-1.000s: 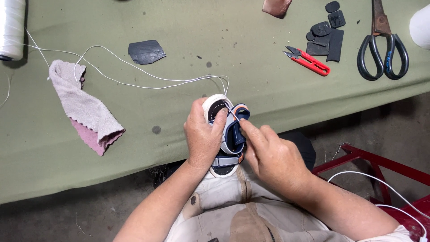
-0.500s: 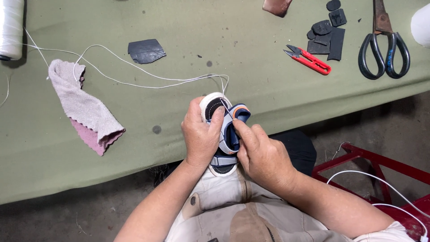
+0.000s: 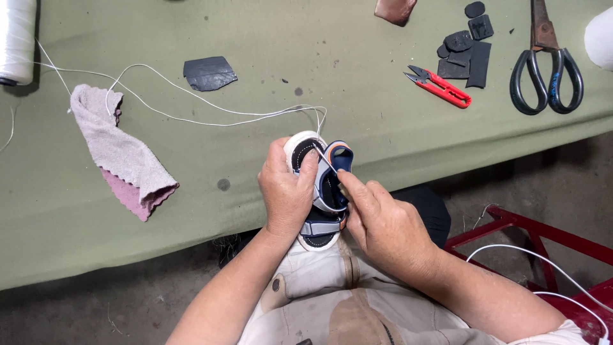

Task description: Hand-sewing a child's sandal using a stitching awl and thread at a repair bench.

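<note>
Over the lap at the green desk's (image 3: 76,249) near edge, the left hand (image 3: 287,191) grips a small navy-and-white child's shoe (image 3: 322,185) while the right hand's (image 3: 389,227) fingers pinch white thread (image 3: 211,110) running far-left toward a white spool (image 3: 18,38).

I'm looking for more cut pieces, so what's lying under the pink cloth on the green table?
The cloth lies folded on the green table. White thread runs close by its top end. Anything beneath its folds is covered and cannot be seen.

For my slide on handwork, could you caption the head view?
Both hands, left hand and right hand, hold a small sandal with white thread over a green table.
</note>
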